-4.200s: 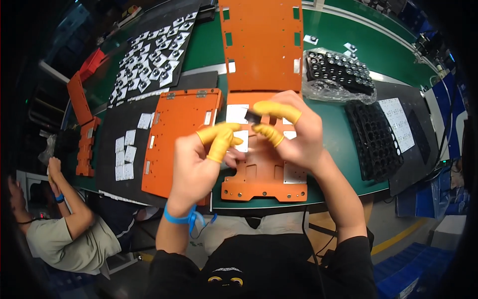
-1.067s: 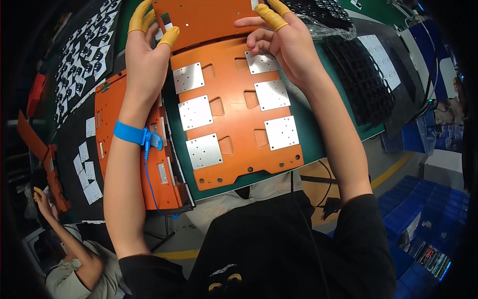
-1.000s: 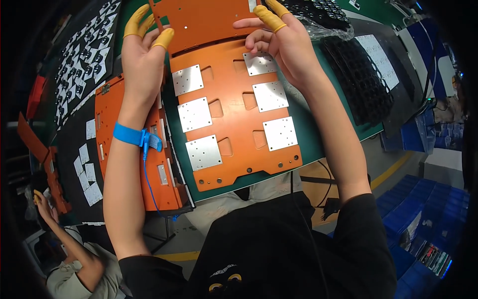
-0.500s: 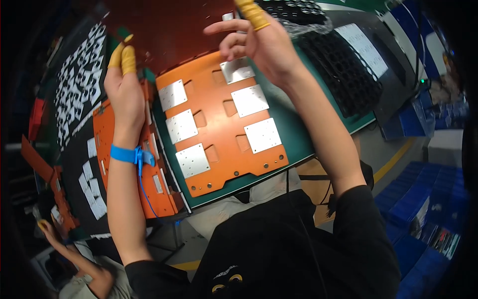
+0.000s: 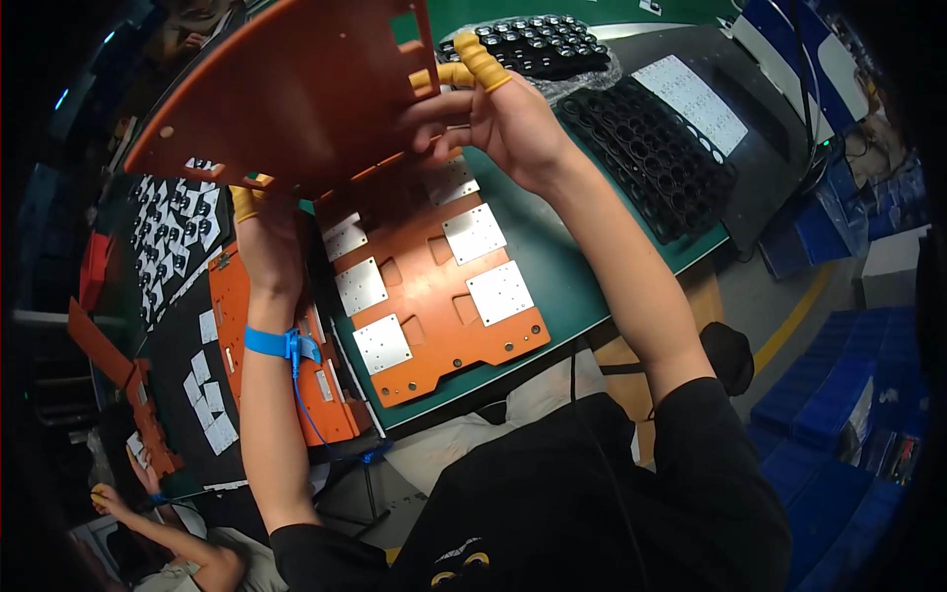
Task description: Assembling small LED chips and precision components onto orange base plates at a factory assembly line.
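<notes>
A large orange-brown panel (image 5: 296, 94) is tilted up over the far part of an orange fixture plate (image 5: 424, 276). My left hand (image 5: 268, 242), with a blue wrist strap (image 5: 268, 341), is at the panel's lower left edge; its yellow-covered fingertips show through a slot and the other fingers are partly hidden. At the right edge, my right hand (image 5: 513, 123) grips the panel by a cutout, with yellow covers on thumb and forefinger. Square silver metal plates (image 5: 474, 235) with small holes lie in two columns on the fixture plate, the far ones partly covered by the panel.
Black trays (image 5: 651, 158) with round pockets and a white sheet (image 5: 691, 104) lie to the right. Left are another orange fixture (image 5: 247, 326), loose white pieces (image 5: 209, 400) and white cards with black parts (image 5: 178, 232). Another person's arm (image 5: 158, 538) shows at lower left.
The orange-brown panel has risen and tilted toward me from the far side. My right hand has closed on its right edge, my left on its lower left edge. The view has shifted slightly.
</notes>
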The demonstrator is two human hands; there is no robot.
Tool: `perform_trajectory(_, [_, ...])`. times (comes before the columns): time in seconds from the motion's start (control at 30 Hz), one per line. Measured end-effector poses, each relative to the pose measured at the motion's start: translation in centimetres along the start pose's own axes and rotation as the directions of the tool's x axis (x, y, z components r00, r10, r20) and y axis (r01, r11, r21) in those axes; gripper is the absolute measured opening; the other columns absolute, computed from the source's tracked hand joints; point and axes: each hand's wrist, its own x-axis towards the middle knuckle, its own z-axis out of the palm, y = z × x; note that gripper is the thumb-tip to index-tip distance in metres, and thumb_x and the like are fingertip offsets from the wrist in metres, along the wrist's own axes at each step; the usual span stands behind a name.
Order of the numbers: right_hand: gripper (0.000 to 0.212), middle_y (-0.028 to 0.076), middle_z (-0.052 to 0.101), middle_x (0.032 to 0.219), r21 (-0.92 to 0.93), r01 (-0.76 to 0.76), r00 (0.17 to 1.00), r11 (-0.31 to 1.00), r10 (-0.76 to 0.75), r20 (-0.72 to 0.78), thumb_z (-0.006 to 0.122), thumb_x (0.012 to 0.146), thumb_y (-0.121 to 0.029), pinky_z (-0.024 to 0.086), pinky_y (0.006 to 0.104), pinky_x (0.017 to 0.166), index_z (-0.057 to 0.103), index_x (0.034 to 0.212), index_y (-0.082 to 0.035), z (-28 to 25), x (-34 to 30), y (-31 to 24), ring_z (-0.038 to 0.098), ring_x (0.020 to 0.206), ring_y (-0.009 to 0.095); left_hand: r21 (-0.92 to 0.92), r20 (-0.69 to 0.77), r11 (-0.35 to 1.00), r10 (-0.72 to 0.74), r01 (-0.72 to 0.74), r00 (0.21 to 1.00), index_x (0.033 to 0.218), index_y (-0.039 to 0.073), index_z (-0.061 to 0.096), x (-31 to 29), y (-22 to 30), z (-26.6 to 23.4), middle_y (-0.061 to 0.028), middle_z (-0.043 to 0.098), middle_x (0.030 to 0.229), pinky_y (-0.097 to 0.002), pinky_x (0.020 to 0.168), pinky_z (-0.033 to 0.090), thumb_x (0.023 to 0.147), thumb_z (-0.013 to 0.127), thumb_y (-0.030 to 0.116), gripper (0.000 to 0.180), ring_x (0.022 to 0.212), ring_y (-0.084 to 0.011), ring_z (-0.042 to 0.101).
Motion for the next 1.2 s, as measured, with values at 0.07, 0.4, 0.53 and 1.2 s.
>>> perform_trajectory(0.07, [0.055, 0.02, 0.068, 0.096, -0.045, -0.048, 0.999, 0.998, 0.047, -0.017, 0.031, 0.103, -0.043, 0.055, 0.0309, 0.066, 0.054, 0.115, 0.006, 0.6, -0.2, -0.8, 0.066, 0.077, 0.023, -0.082, 0.118, 0.997, 0.02, -0.01, 0.993, 0.108, 0.015, 0.055, 0.6, -0.9, -1.8, -0.0034, 0.059, 0.118, -0.04, 0.101, 0.037, 0.101, 0.034, 0.041, 0.034, 0.112, -0.0217, 0.054])
perform_trajectory(0.4, [0.054, 0.016, 0.055, 0.121, 0.27, -0.003, 0.998, 0.963, -0.013, 0.059, 0.038, 0.099, -0.046, 0.054, 0.0325, 0.058, 0.043, 0.132, -0.004, 3.5, -7.3, -0.7, 0.064, 0.086, 0.027, -0.066, 0.404, 0.993, -0.061, 0.095, 0.913, 0.102, -0.006, 0.066, 0.7, -1.2, -0.8, -0.0143, 0.068, 0.101, -0.0293, 0.081, 0.051, 0.102, 0.037, 0.04, 0.053, 0.093, -0.0185, 0.063])
perform_trajectory(0.53, [0.061, 0.019, 0.051, 0.121, 0.352, 0.022, 1.0, 0.936, -0.028, 0.012, 0.038, 0.099, -0.048, 0.055, 0.0353, 0.053, 0.038, 0.135, 0.001, 5.7, -10.8, -0.7, 0.064, 0.085, 0.031, -0.019, 0.413, 1.0, 0.012, -0.005, 0.911, 0.105, -0.003, 0.066, 1.9, -1.2, -2.2, -0.0129, 0.069, 0.103, -0.0295, 0.078, 0.048, 0.103, 0.03, 0.041, 0.056, 0.091, -0.0175, 0.063])
perform_trajectory(1.2, [0.034, 0.031, 0.061, 0.093, -0.013, -0.251, 0.967, 0.968, 0.251, 0.045, 0.066, 0.084, -0.021, 0.052, 0.0329, 0.053, 0.053, 0.098, 0.007, 4.6, -18.8, 0.9, 0.063, 0.057, 0.027, 0.274, 0.165, 0.94, 0.164, -0.205, 0.973, 0.091, -0.001, 0.072, 0.2, -0.5, 0.0, -0.0064, 0.071, 0.084, -0.024, 0.069, 0.043, 0.096, 0.046, 0.023, 0.036, 0.076, -0.0072, 0.058])
